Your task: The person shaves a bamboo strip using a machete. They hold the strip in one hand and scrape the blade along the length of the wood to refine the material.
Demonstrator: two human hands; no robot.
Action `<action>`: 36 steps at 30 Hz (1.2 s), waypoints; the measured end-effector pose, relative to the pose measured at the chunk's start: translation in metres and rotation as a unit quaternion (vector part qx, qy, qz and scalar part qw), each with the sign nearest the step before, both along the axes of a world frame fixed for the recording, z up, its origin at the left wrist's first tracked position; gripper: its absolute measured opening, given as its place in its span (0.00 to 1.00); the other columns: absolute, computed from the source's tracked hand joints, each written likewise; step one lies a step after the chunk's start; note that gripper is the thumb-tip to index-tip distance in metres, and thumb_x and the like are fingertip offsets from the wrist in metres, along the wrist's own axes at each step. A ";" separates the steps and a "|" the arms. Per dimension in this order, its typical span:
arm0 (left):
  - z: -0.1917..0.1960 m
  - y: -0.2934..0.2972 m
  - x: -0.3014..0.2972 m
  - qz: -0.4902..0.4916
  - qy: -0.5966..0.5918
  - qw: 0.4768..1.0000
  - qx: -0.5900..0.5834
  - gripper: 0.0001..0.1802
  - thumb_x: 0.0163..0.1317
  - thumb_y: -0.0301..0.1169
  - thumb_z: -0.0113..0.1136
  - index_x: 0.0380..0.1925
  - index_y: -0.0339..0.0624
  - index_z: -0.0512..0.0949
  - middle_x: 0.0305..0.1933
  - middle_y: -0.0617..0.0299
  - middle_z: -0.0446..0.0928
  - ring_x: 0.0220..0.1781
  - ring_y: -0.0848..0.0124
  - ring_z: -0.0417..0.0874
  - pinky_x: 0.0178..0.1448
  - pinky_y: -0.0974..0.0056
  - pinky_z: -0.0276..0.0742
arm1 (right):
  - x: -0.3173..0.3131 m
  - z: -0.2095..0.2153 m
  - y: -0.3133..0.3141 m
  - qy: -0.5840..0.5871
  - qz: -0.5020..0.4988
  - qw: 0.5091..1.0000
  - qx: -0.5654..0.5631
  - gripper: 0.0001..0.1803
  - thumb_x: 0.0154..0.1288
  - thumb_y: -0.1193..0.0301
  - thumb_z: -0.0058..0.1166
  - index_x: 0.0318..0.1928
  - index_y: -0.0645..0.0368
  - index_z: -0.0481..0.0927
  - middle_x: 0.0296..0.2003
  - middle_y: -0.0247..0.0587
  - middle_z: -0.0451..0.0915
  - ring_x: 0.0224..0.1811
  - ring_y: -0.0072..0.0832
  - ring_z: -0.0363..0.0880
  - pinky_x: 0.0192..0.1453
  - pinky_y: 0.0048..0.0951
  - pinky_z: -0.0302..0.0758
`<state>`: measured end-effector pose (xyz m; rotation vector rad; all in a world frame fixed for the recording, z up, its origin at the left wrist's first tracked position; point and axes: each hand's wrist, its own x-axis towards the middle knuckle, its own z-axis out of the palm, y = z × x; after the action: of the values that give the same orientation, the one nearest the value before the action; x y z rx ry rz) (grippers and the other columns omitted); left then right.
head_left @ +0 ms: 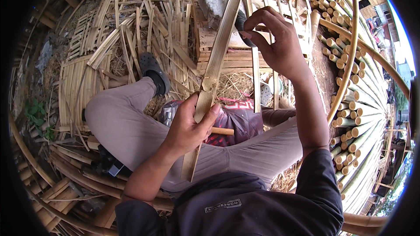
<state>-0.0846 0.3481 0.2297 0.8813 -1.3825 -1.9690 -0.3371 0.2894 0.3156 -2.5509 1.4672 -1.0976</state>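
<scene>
A long split bamboo strip (221, 46) slants up from my lap, with a node partway along it. My left hand (188, 124) is closed around its lower part, thumb on the near face. Beside that hand a short brown rod (223, 131) sticks out to the right; its other end is hidden, and I cannot tell whether the hand holds it. My right hand (280, 39) is raised at the strip's upper right, thumb and forefinger pinched together. Whatever lies between them cannot be made out. A dark, curved, tube-like thing (240, 19) passes behind the strip, next to those fingertips.
A wooden crate (205, 52) stands ahead with a grey block (212, 6) on it. Loose bamboo strips (162, 22) litter the ground at left. Cut bamboo poles (358, 109) are stacked at right. A patterned cloth (238, 124) lies between my legs, near my dark clog (155, 72).
</scene>
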 end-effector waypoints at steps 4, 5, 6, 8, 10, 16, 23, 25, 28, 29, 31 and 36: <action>0.008 -0.001 0.000 -0.028 0.055 0.993 0.100 0.10 0.74 0.35 0.55 0.39 0.41 0.70 0.19 0.71 0.66 0.15 0.84 0.65 0.18 0.73 0.63 | -0.021 -0.006 -0.006 -0.134 -0.090 0.986 -0.034 0.08 0.62 0.75 0.65 0.39 0.63 0.81 0.36 0.40 0.84 0.37 0.31 0.84 0.45 0.31 0.78; 0.008 -0.002 0.002 -0.036 0.048 0.993 0.098 0.09 0.74 0.35 0.54 0.39 0.42 0.69 0.19 0.70 0.65 0.15 0.84 0.64 0.17 0.74 0.62 | -0.026 -0.005 -0.008 -0.174 -0.100 0.979 -0.032 0.07 0.63 0.74 0.64 0.39 0.63 0.81 0.35 0.39 0.84 0.37 0.28 0.83 0.45 0.29 0.77; 0.009 -0.002 0.002 -0.046 0.041 0.993 0.097 0.09 0.75 0.36 0.53 0.40 0.43 0.68 0.19 0.70 0.64 0.15 0.84 0.63 0.17 0.74 0.62 | -0.033 -0.002 -0.010 -0.213 -0.112 0.970 -0.032 0.06 0.65 0.74 0.63 0.39 0.62 0.81 0.34 0.37 0.84 0.36 0.24 0.83 0.44 0.27 0.76; 0.009 -0.003 0.003 -0.067 0.037 0.992 0.098 0.10 0.74 0.36 0.54 0.40 0.43 0.68 0.18 0.71 0.64 0.14 0.83 0.62 0.16 0.74 0.62 | -0.065 -0.007 -0.025 -0.227 -0.085 0.968 -0.072 0.08 0.69 0.69 0.62 0.38 0.61 0.81 0.29 0.31 0.83 0.33 0.15 0.78 0.30 0.17 0.67; 0.010 -0.003 0.003 -0.091 0.035 0.991 0.095 0.10 0.74 0.36 0.56 0.40 0.43 0.68 0.18 0.71 0.63 0.14 0.83 0.62 0.16 0.74 0.62 | -0.079 -0.003 -0.023 -0.347 -0.141 0.927 0.027 0.09 0.70 0.68 0.61 0.37 0.62 0.80 0.30 0.33 0.83 0.32 0.13 0.77 0.30 0.15 0.66; 0.015 -0.001 0.001 -0.126 0.037 0.986 0.101 0.11 0.72 0.36 0.58 0.39 0.42 0.70 0.17 0.72 0.64 0.13 0.84 0.62 0.15 0.73 0.61 | -0.104 -0.005 -0.017 -0.598 -0.065 0.792 0.104 0.06 0.70 0.73 0.60 0.41 0.62 0.79 0.33 0.33 0.81 0.32 0.16 0.78 0.30 0.13 0.75; 0.017 -0.004 0.007 -0.034 0.040 0.992 0.111 0.10 0.71 0.35 0.59 0.39 0.45 0.68 0.17 0.73 0.60 0.13 0.84 0.60 0.15 0.74 0.59 | -0.149 0.004 0.000 -0.688 -0.145 0.709 -0.065 0.08 0.71 0.78 0.54 0.48 0.68 0.75 0.39 0.41 0.79 0.40 0.27 0.80 0.45 0.27 0.80; 0.018 -0.006 0.009 0.000 0.046 0.995 0.094 0.09 0.71 0.34 0.59 0.39 0.45 0.68 0.17 0.73 0.60 0.12 0.84 0.60 0.15 0.74 0.60 | -0.144 0.002 0.007 -0.657 -0.159 0.735 -0.055 0.06 0.71 0.76 0.56 0.46 0.64 0.76 0.39 0.41 0.81 0.41 0.26 0.81 0.45 0.27 0.81; 0.015 -0.005 0.004 0.070 0.055 0.996 0.010 0.09 0.71 0.33 0.58 0.39 0.44 0.68 0.17 0.72 0.61 0.12 0.83 0.60 0.15 0.74 0.61 | -0.100 -0.014 0.021 -0.558 -0.177 0.806 0.088 0.11 0.71 0.72 0.57 0.50 0.61 0.74 0.46 0.45 0.80 0.39 0.28 0.84 0.44 0.30 0.82; 0.011 -0.005 0.010 0.084 0.091 0.992 0.016 0.06 0.71 0.26 0.56 0.39 0.41 0.69 0.21 0.70 0.68 0.14 0.85 0.63 0.17 0.74 0.61 | -0.065 -0.022 0.024 -0.494 -0.148 0.839 0.170 0.15 0.71 0.71 0.58 0.54 0.61 0.72 0.49 0.49 0.79 0.38 0.30 0.85 0.44 0.32 0.82; 0.014 -0.005 0.012 0.100 0.072 0.992 -0.001 0.06 0.71 0.27 0.57 0.38 0.41 0.68 0.21 0.69 0.69 0.14 0.84 0.64 0.17 0.74 0.62 | -0.027 -0.045 0.023 -0.297 -0.123 0.925 0.201 0.24 0.69 0.68 0.60 0.60 0.61 0.68 0.54 0.55 0.75 0.40 0.38 0.85 0.46 0.37 0.82; 0.014 -0.006 0.007 0.100 0.055 0.993 -0.018 0.07 0.70 0.27 0.57 0.39 0.41 0.69 0.21 0.69 0.69 0.15 0.84 0.65 0.17 0.74 0.62 | -0.034 -0.078 -0.013 0.044 -0.252 0.963 0.086 0.30 0.67 0.56 0.60 0.60 0.62 0.69 0.52 0.60 0.76 0.49 0.51 0.81 0.51 0.44 0.79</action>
<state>-0.0780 0.3422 0.2442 0.8462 -1.2153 -1.8075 -0.3714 0.2760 0.2375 -2.1890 2.2053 -0.8388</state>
